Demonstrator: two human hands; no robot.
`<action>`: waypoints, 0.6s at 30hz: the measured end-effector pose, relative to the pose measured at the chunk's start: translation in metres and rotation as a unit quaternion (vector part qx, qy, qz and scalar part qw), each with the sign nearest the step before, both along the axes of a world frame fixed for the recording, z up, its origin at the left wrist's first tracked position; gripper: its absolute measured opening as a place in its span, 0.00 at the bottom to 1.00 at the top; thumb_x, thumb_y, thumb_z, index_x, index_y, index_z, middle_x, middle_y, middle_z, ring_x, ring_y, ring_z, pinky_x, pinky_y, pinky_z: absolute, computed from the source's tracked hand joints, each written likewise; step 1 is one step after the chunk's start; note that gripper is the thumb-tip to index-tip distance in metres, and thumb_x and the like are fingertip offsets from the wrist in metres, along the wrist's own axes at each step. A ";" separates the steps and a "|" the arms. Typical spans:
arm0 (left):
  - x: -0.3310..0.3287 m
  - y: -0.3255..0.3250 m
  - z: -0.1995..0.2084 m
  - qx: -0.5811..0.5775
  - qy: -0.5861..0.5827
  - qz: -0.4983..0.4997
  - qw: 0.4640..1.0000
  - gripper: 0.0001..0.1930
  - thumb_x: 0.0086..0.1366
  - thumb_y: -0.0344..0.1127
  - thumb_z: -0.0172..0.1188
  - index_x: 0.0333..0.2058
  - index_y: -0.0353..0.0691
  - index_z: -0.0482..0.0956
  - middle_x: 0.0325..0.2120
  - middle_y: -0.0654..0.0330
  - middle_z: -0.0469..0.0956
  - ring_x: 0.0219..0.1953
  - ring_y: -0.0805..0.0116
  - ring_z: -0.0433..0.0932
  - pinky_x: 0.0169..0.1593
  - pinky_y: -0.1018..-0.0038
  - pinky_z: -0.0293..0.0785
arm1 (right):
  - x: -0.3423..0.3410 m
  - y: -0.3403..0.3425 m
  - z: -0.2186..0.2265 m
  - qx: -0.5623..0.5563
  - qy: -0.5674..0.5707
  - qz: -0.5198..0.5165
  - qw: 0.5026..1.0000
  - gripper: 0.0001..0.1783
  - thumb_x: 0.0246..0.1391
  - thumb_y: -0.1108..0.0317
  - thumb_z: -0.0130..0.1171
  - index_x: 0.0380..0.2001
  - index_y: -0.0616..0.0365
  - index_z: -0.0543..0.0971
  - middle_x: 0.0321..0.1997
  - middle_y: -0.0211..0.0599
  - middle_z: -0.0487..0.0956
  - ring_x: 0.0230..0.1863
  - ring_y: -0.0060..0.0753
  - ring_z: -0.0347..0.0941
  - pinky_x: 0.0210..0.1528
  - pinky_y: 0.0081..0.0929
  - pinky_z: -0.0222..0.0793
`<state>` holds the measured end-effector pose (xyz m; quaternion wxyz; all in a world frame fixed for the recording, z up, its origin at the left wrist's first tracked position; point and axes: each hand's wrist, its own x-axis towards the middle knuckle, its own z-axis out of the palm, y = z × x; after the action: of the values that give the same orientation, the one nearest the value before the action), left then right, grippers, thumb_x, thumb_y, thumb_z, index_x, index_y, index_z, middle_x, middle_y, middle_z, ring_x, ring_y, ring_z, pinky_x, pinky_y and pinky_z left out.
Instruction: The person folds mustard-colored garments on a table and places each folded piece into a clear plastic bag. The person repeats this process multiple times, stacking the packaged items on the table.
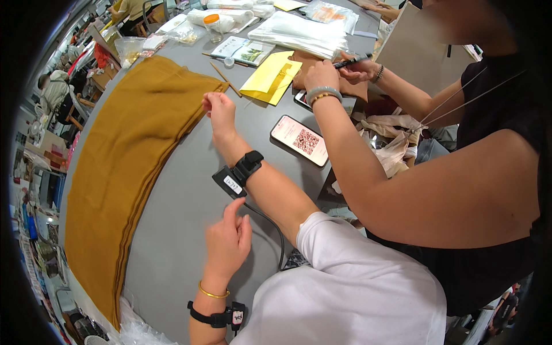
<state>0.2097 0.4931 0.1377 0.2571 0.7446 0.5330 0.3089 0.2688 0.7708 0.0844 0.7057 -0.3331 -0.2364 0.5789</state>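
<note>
My left hand (229, 241), with a gold bangle and a black strapped device at its wrist, is raised above the grey table (172, 224). Its index finger and thumb are apart, and it holds nothing. Farther up, my right hand (221, 112) is loosely closed, fingertips bent together beside the edge of a mustard-brown cloth stack (126, 155). Nothing shows in those fingers; whether they touch the cloth I cannot tell. A black device (236, 175) with a white label is strapped to my right wrist. The cloth lies in flat layers along the table's left side.
At the right a co-worker's hands (339, 72) hold a black pen over a brown sheet. A phone (300, 141) with a code on its screen lies near them. A yellow envelope (270, 79), pencils, a lidded jar (213, 27) and plastic bags (305, 31) are farther back.
</note>
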 end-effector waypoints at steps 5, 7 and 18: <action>-0.034 -0.030 -0.015 -0.064 0.041 0.038 0.996 0.18 0.71 0.28 0.62 0.58 0.36 0.77 0.19 0.58 0.72 0.22 0.59 0.73 0.30 0.64 0.71 | -0.013 -0.012 -0.035 0.023 -0.098 0.033 0.994 0.12 0.70 0.61 0.57 0.37 0.58 0.81 0.32 0.26 0.82 0.34 0.21 0.75 0.39 0.24 0.69; -0.059 -0.050 -0.024 -0.088 0.057 0.085 0.991 0.17 0.70 0.28 0.62 0.57 0.34 0.78 0.21 0.57 0.73 0.24 0.59 0.74 0.32 0.63 0.72 | -0.015 -0.022 -0.047 0.011 -0.158 0.046 0.986 0.13 0.70 0.61 0.57 0.37 0.59 0.81 0.31 0.27 0.82 0.34 0.21 0.76 0.38 0.26 0.71; -0.170 -0.205 -0.052 -0.135 0.160 0.414 0.886 0.16 0.73 0.30 0.60 0.57 0.33 0.79 0.24 0.59 0.73 0.25 0.67 0.71 0.31 0.69 0.69 | -0.025 -0.043 -0.059 0.039 -0.505 0.025 0.862 0.14 0.67 0.54 0.58 0.39 0.53 0.84 0.32 0.34 0.86 0.36 0.41 0.83 0.41 0.41 0.76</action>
<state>0.0401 0.2883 0.0855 0.1153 0.4535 0.8634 0.1888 0.2433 0.7274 0.0250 0.4873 -0.5460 -0.5907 0.3399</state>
